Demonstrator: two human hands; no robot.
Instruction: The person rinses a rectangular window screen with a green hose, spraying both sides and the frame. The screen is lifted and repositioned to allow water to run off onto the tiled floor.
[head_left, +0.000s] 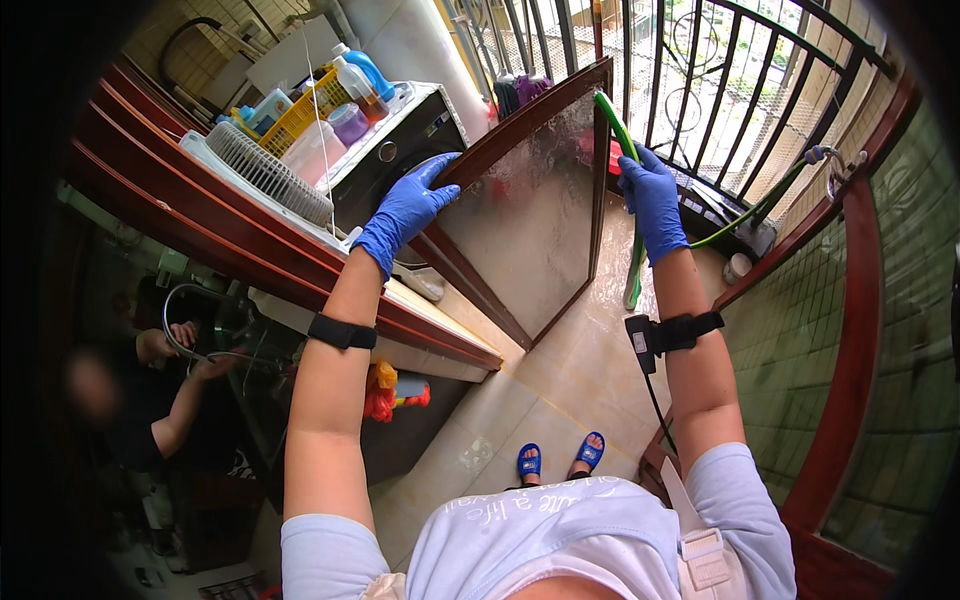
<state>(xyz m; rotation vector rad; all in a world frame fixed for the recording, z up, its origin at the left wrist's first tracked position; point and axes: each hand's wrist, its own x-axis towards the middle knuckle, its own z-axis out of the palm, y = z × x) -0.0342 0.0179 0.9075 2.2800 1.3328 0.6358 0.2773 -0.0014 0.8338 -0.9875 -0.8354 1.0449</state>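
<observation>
A framed mesh screen panel (525, 217) with a dark red-brown frame stands tilted before me, its surface wet. My left hand (412, 206), in a blue glove, grips the frame's upper left edge. In my gloved right hand (651, 196) is a green hose (616, 124), its upper end at the panel's top right corner. Water shows on the mesh near that end. The hose also runs off to the right towards a wall tap (844, 169). Below my right hand hangs a green-and-clear length; whether it is hose or water is unclear.
Left of the panel, a dark washing machine (397, 142) carries bottles, a yellow basket (300, 112) and a fan (266, 176). Black railings (720, 97) stand beyond. A sliding glass door (795, 315) is at right. Another person (142, 405) is at far left. The tiled floor (555, 397) looks wet.
</observation>
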